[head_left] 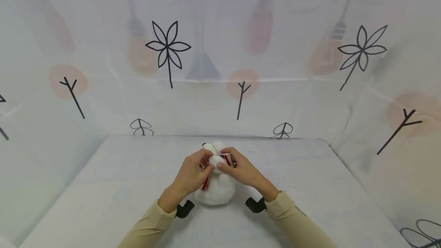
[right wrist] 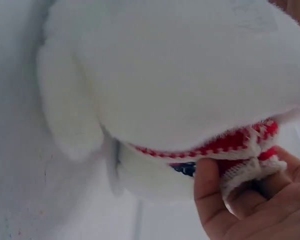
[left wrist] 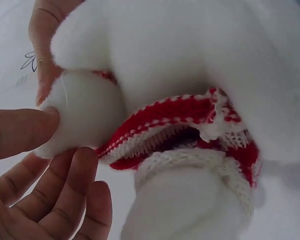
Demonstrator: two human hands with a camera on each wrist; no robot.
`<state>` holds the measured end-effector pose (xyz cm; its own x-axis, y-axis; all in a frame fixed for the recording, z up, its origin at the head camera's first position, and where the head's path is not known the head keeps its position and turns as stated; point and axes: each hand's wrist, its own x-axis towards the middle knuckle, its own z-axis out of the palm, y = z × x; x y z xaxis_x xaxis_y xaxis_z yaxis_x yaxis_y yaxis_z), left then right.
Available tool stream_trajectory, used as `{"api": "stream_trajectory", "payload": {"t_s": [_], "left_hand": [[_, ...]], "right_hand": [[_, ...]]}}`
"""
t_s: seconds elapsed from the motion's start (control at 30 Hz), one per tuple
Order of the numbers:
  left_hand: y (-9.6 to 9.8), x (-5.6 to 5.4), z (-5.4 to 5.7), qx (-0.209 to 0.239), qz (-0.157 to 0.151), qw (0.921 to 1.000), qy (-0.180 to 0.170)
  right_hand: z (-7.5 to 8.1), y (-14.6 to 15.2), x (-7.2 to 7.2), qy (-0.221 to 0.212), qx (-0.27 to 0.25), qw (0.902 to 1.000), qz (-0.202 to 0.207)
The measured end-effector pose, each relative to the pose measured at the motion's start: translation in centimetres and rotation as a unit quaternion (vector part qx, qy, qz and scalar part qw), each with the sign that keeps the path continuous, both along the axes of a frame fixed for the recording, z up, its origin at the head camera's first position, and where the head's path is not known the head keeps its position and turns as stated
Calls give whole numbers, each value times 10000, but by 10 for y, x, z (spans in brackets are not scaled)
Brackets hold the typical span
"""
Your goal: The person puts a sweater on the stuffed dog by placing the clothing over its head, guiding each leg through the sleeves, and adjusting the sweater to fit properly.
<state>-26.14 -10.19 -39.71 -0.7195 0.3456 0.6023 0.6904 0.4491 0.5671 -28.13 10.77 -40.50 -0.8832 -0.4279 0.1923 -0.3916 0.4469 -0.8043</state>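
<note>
A white plush toy lies on the table between both hands, wearing a red-and-white knitted garment. My left hand pinches a rounded white limb of the toy, thumb on one side and fingers curled at the other. Beside that limb, the garment's knitted edge gapes open, and a second white limb comes out through a white cuff. My right hand grips the garment's knitted cuff with a finger and thumb on the fabric. Part of the toy's upper end is hidden behind the hands.
The toy rests on a white tabletop. Printed white cloth with plants and lamps hangs behind and along both sides. Black wrist mounts sit under both forearms, close to the table.
</note>
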Motion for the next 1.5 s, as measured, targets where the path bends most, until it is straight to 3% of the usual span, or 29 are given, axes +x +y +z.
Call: {"api": "stream_trajectory", "payload": {"t_s": [0.13,0.37,0.5,0.63,0.97,1.1,1.27,1.5], "left_hand": [[2,0,0,59,48,10000,63],[8,4,-3,337,170,9993,71],[11,4,-5,511,346,9980,149],[11,5,-5,625,382,9969,300],[13,6,-6,598,81,9981,101],[15,5,-8,519,-21,9986,110],[15,4,-10,411,-8,9991,99],[15,5,-10,510,42,9986,128]], "right_hand": [[5,-5,5,129,-334,9993,101],[27,-17,28,597,-927,9938,146],[25,-19,29,890,-1116,9896,183],[23,-17,27,880,-1120,9894,275],[22,-19,30,1132,-1326,9845,206],[6,-17,19,1771,-1122,9778,-18],[-7,-11,6,2640,-348,9636,-228],[-4,-7,4,2928,224,9550,-407]]}}
